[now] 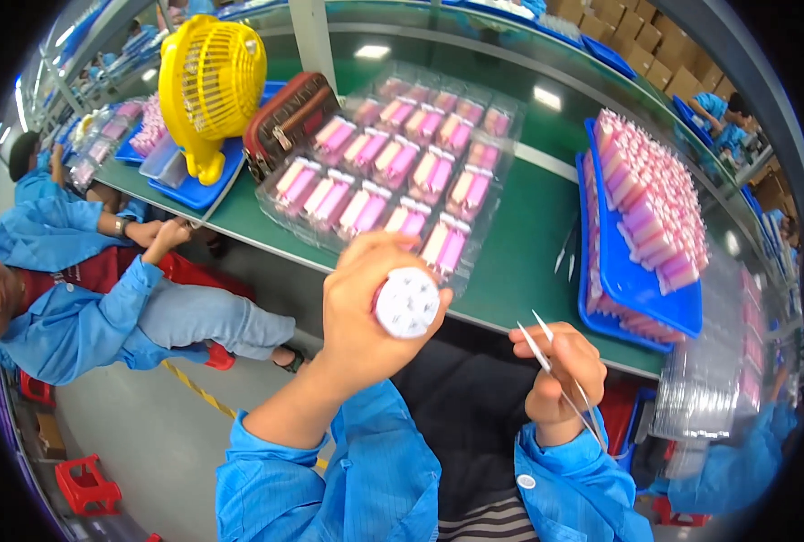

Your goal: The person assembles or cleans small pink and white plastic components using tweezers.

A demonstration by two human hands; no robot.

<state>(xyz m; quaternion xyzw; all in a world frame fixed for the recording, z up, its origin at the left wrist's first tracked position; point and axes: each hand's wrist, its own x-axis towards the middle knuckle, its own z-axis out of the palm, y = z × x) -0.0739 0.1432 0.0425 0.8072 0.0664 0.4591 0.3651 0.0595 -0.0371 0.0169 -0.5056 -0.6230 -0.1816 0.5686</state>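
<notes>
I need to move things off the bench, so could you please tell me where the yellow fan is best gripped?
Probably the narrow neck under the round cage of the yellow fan, coming from the bench's front edge. It stands upright on a blue tray, and the slatted cage looks too wide for a sure grip. A brown pouch crowds its right side.

The person's left hand (366, 307) grips a small white round-ended piece (407, 303), its flat end turned toward the camera, while the right hand (560, 366) pinches a pair of thin metal tweezers (546, 352), tips pointing up and left, near the white piece but not touching it. Beyond the hands, a clear plastic tray (497, 149) of pink-and-white pieces lies on the green table (528, 235). To its right, blue trays (637, 289) are stacked with more pink pieces. A yellow fan (210, 86) stands at the far left, beside a brown pouch (286, 117). A co-worker in a blue coat (67, 316) sits at the left.
</notes>
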